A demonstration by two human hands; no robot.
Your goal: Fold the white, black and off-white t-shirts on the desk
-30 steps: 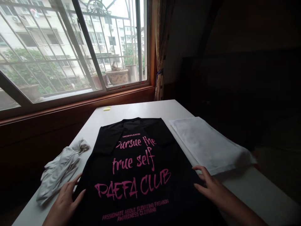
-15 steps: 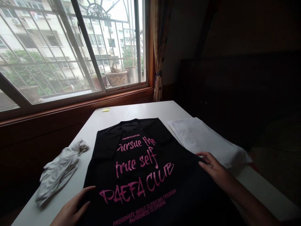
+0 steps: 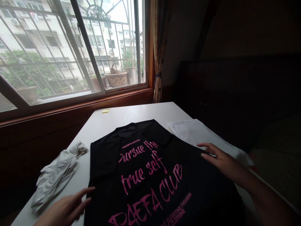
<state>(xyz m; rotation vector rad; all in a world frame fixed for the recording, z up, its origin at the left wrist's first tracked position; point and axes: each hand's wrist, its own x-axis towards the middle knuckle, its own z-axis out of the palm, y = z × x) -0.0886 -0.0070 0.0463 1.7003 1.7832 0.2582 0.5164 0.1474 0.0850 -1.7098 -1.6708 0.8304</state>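
Note:
A black T-shirt (image 3: pixel 138 185) with pink lettering lies spread on the white table (image 3: pixel 131 112), its collar toward the far end and its print slanting up to the right. At its left edge is my left hand (image 3: pixel 67 207), fingers stretched and apart, the fingertips over the cloth. My right hand (image 3: pixel 217 158) has the shirt's right edge between thumb and fingers; some of those fingers are hidden. The shirt's near end runs out of view at the bottom.
A crumpled light grey cloth (image 3: pixel 58 175) lies left of the shirt. White flat sheeting or a bag (image 3: pixel 195 130) lies on the right, partly beneath my right arm. A yellow sticky note (image 3: pixel 105 110) is at the far left corner. A window (image 3: pixel 70 50) and curtain (image 3: pixel 160 47) stand beyond.
The shirt has turned, its collar end shifting left and its lower print right and nearer. My right hand has moved slightly up with the edge; my left hand has drawn left, fingers straighter.

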